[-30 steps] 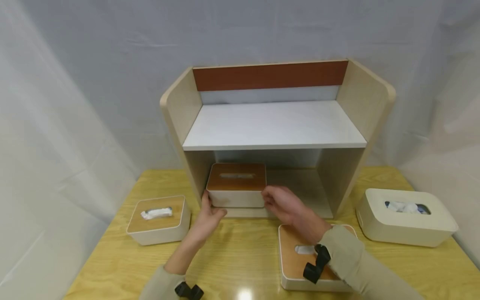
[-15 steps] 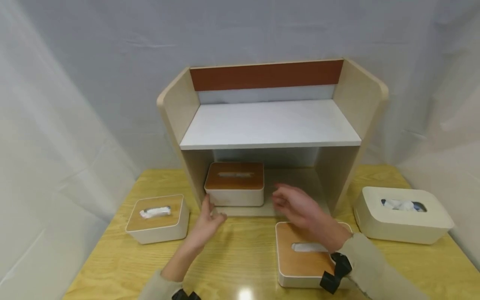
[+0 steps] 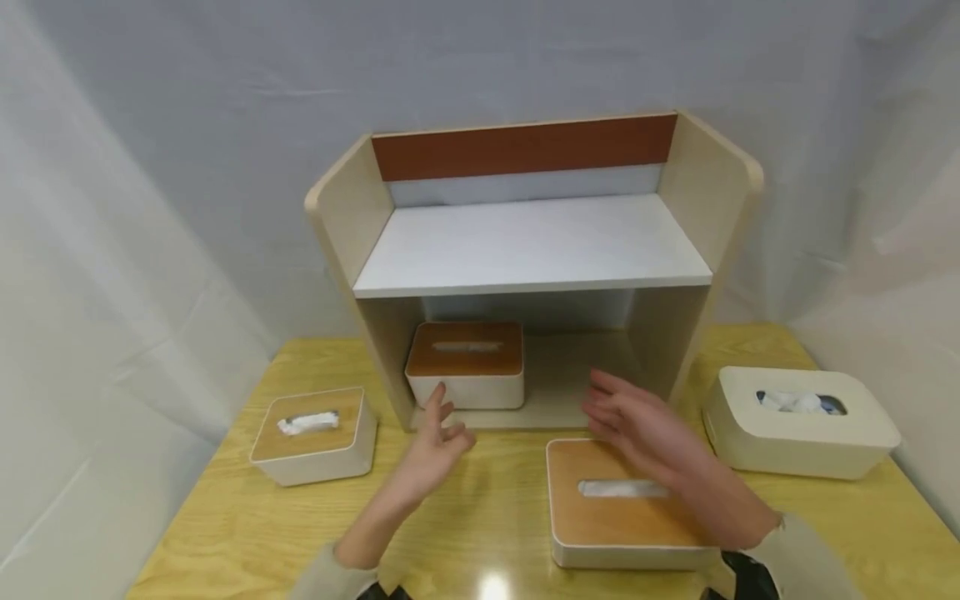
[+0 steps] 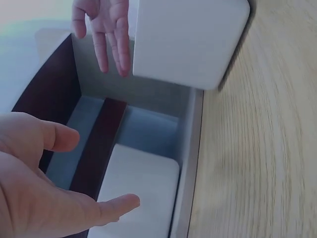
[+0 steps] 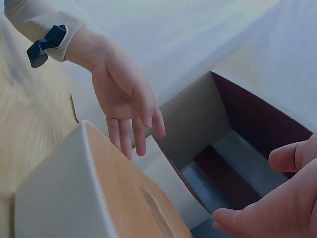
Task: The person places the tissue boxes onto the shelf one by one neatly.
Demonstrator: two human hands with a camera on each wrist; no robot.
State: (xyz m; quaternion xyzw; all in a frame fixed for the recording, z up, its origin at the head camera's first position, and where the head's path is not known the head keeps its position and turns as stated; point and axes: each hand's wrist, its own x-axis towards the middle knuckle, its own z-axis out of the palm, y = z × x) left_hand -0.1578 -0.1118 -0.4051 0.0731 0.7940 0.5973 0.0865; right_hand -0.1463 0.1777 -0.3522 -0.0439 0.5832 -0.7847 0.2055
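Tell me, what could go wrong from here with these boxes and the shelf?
In the head view, the right hand overlaps the front box, so it might bump that box when moving. The left hand is right by the shelved box; a careless nudge might push it askew. That box also sits close to the left wall of the shelf, so it might scrape if shifted.

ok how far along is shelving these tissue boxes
Done, it seems: one wood-topped box sits in the lower compartment of the shelf unit, at its left. In hand: nothing is gripped; the left hand hovers at that box's front, the right hand is by the near box. Left, if all belong there: the near box, the left-side box and the cream box, on the table.
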